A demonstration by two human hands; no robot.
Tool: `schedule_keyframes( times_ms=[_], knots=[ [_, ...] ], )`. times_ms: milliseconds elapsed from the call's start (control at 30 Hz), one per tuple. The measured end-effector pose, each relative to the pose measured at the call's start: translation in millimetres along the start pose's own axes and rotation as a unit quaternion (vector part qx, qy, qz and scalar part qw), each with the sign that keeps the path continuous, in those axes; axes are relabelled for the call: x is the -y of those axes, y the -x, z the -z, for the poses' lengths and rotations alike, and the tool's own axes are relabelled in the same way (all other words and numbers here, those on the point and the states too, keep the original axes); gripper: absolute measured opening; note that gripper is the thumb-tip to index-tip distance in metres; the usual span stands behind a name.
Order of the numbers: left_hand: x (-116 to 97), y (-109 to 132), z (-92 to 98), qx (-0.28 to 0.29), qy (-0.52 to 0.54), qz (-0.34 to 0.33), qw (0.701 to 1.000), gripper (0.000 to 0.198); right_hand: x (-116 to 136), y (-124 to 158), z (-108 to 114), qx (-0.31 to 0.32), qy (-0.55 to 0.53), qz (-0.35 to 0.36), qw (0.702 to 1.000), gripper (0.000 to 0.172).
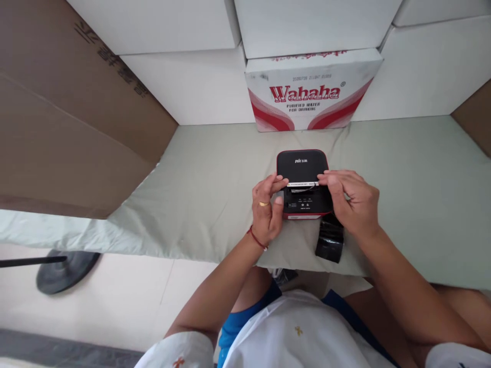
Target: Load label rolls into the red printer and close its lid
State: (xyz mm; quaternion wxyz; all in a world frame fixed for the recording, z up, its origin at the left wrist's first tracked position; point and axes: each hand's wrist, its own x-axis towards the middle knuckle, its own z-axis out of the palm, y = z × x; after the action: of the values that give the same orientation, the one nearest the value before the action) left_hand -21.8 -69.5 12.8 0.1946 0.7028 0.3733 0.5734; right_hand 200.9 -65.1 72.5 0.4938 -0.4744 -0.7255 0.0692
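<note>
A small black printer with red sides (pixel 303 166) lies on the cloth-covered surface in front of me, its cover at the far side and a row of icons on the near part. A thin white strip (pixel 302 184) spans the slot across its middle. My left hand (pixel 266 204) grips the printer's left side, fingertips on the cover's near corner and thumb along the edge. At the right end of the strip, my right hand (pixel 347 199) has its thumb and fingers drawn together. Partly under that hand lies a glossy black piece (pixel 330 240), touching the printer's near right corner.
Behind the printer stands a red and white water carton (pixel 314 94), against several stacked white boxes (pixel 207 84). A large brown cardboard box (pixel 95 153) occupies the left of the pale green cloth (pixel 207 174). A round black stand base (pixel 67 271) rests on the floor.
</note>
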Motion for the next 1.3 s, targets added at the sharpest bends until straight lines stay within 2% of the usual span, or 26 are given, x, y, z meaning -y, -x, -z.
schedule_keyframes(
  times_ms=[133,200,267,333,433,567,800,933,1033,1100,1167,1233,1300],
  knots=[
    [10,3,-2.3,-0.005,0.108,0.031,0.994,0.047,21,-2,-2,0.072,-0.014,0.022,0.997,0.034],
    [17,3,-3.4,-0.013,0.15,0.054,0.987,0.048,28,5,-3,0.095,-0.015,0.057,0.994,0.028],
    [25,1,-4.1,-0.036,0.174,0.093,0.98,0.058,29,18,-2,0.08,0.003,0.073,0.994,0.023],
    [32,-3,-4.5,-0.051,0.181,0.143,0.972,0.077,28,34,0,0.047,0.027,0.078,0.995,0.023],
    [39,-9,-6.2,-0.034,0.183,0.195,0.963,0.091,23,53,3,0.011,0.058,0.095,0.994,0.037],
    [37,-11,-10.7,-0.05,0.193,0.217,0.956,0.087,20,64,2,-0.003,0.056,0.101,0.993,0.051],
    [31,-13,-9.6,-0.007,0.247,0.232,0.941,0.085,21,63,-2,-0.007,0.049,0.079,0.996,0.047],
    [32,-10,-11.1,0.008,0.239,0.235,0.942,0.081,23,64,-2,-0.012,0.071,0.081,0.994,0.045],
    [33,-5,-15.7,-0.002,0.281,0.245,0.928,0.077,26,52,8,0.004,0.057,0.091,0.994,0.031],
    [32,-2,-19.7,-0.02,0.316,0.248,0.916,0.071,28,33,17,0.049,-0.003,0.071,0.996,0.02],
    [32,-1,-23.2,-0.035,0.329,0.248,0.91,0.072,29,7,25,0.111,-0.05,0.011,0.993,0.032],
    [31,-2,-25.5,-0.047,0.337,0.255,0.905,0.075,28,-23,27,0.178,-0.015,-0.035,0.983,0.039],
    [30,-5,-26.7,-0.063,0.351,0.272,0.894,0.072,22,-50,19,0.241,0.085,-0.027,0.966,0.034]
  ],
)
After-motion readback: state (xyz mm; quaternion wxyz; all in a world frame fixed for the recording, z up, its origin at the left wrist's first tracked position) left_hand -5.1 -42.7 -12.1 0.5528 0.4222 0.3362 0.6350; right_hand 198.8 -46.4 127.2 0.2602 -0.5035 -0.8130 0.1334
